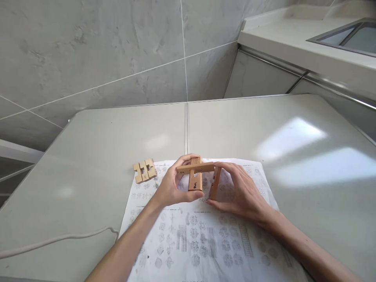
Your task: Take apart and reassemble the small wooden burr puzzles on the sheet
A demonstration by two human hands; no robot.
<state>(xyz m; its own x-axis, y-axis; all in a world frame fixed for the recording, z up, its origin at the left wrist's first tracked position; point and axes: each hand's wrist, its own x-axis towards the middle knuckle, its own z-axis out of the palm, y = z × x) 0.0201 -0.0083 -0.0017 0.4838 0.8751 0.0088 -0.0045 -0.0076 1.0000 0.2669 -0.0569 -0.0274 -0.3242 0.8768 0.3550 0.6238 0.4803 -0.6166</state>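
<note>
My left hand [173, 187] is closed around a cluster of crossed wooden puzzle bars [195, 174], thumb under an upright bar marked with a dark scribble. My right hand [239, 192] pinches another notched wooden bar [215, 183], held upright against the right end of the horizontal bar. Both hands hover just above a printed sheet of puzzle diagrams [202, 235]. Two or three loose notched wooden pieces [144, 170] lie together on the table beside the sheet's top left corner.
The grey table [88, 164] has a seam down its middle and stands against a grey tiled wall. A white cable [58, 238] runs across the table's front left. A counter with a sunken sink [349, 37] rises at the back right.
</note>
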